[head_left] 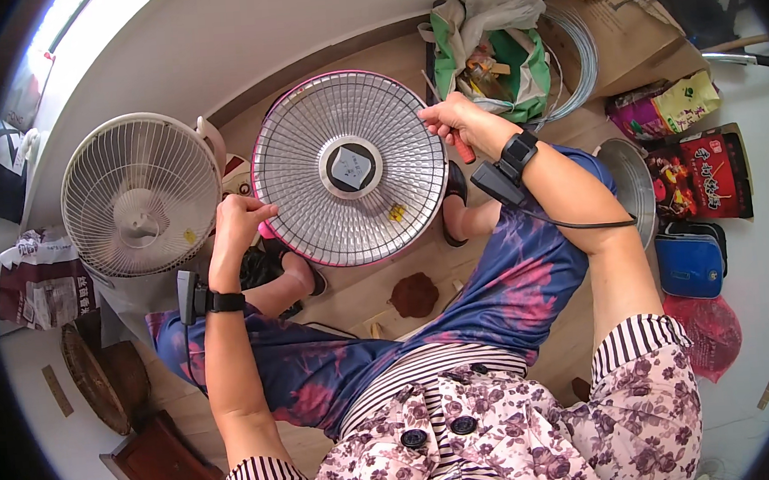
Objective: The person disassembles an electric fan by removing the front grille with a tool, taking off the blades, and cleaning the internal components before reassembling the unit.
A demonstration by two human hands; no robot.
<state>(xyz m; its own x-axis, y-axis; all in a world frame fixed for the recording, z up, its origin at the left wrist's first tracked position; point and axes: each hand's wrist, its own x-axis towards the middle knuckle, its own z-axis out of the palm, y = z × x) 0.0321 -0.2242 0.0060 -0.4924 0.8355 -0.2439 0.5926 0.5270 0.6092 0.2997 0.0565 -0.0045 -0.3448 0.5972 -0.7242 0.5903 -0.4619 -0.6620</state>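
Observation:
A round dish-shaped electric heater (307,147) with a wire guard, silvery inside and pink rim stands upright between my legs. A grey label sits at its hub and a small yellow sticker low on the guard. My left hand (242,221) is closed in a pinch at the heater's left rim, beside a small pink piece (265,230); whether it grips the rim or that piece is unclear. At the upper right rim my right hand (450,121) is closed around a tool with an orange-red handle (464,149), perhaps a screwdriver; its tip is hidden.
A white caged fan (141,199) stands left of the heater. Behind on the right are a green-and-white bag (524,74), a coil of wire (581,52) and cardboard (628,18). Packages and a blue case (689,265) line the right side. A brown basket (100,376) lies left.

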